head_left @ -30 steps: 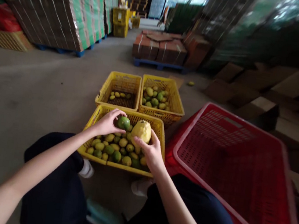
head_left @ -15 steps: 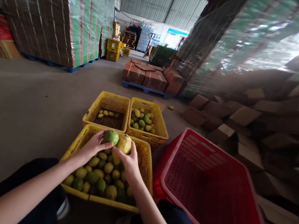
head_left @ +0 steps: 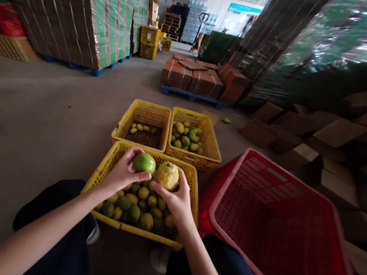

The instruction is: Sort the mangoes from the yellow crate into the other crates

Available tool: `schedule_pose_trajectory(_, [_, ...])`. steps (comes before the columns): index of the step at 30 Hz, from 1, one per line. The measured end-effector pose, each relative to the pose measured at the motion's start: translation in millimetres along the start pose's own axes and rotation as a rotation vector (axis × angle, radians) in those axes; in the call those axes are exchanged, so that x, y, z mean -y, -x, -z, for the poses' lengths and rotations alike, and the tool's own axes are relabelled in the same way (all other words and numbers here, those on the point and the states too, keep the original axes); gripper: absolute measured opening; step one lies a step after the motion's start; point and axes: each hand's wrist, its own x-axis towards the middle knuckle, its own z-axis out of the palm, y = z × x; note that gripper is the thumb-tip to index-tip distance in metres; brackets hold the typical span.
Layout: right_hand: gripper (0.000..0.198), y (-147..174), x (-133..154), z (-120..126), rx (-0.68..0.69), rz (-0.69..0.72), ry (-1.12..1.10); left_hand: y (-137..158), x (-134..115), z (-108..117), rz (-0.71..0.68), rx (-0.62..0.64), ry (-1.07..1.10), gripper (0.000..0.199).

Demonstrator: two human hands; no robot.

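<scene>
My left hand (head_left: pixel 126 171) is closed around a smooth green lemon (head_left: pixel 144 163). Beside it, my right hand (head_left: pixel 177 196) grips a bumpy yellow lemon (head_left: pixel 167 175), with the thumb along its lower side. Both fruits are held up close together, above a yellow crate (head_left: pixel 133 228) that stands between my knees. Green and yellow lemons (head_left: pixel 146 221) cover the bottom of this crate; my hands and forearms hide some of them.
Behind stand two more yellow crates: the left one (head_left: pixel 124 122) holds several small yellow lemons, the right one (head_left: pixel 212 146) a mixed heap. A large red crate (head_left: pixel 226 193) is at my right. Cardboard boxes (head_left: pixel 337 132) lie piled beyond it. A blue pallet (head_left: pixel 192 97) carries bundled cartons.
The view has tilted down and turned slightly left. Both lemons stay in my hands; the yellow one now shows more fully, with a small gap from the green one.
</scene>
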Motion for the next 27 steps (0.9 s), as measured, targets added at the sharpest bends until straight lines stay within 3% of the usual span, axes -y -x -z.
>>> schedule_pose_trajectory(4, [0.057,-0.2,1.6,-0.5,0.05,-0.052,-0.103,0.0,2.3,-2.1,0.153,0.074,0.123,0.074])
schedule_pose_trajectory(9, [0.057,-5.0,0.7,7.7,0.005,-0.011,-0.104,6.8,3.4,-8.7,0.155,0.196,-0.088,0.068])
schedule_pose_trajectory(12, [0.06,-7.1,-2.2,10.7,-0.019,0.075,0.001,8.8,2.8,-8.5,0.081,0.211,-0.18,0.063])
schedule_pose_trajectory(17, [0.063,-7.9,-5.0,12.1,-0.075,0.244,0.191,5.4,-1.7,-2.5,-0.122,0.131,-0.239,0.056])
schedule_pose_trajectory(22, [0.058,-5.6,-3.9,15.3,-0.113,0.477,0.378,2.7,-1.7,-1.0,-0.139,0.081,-0.197,0.056])
schedule_pose_trajectory(27, [0.065,-2.8,-6.8,9.0,-0.129,0.574,0.297,8.2,-3.6,-1.3,-0.212,0.051,-0.237,0.056])
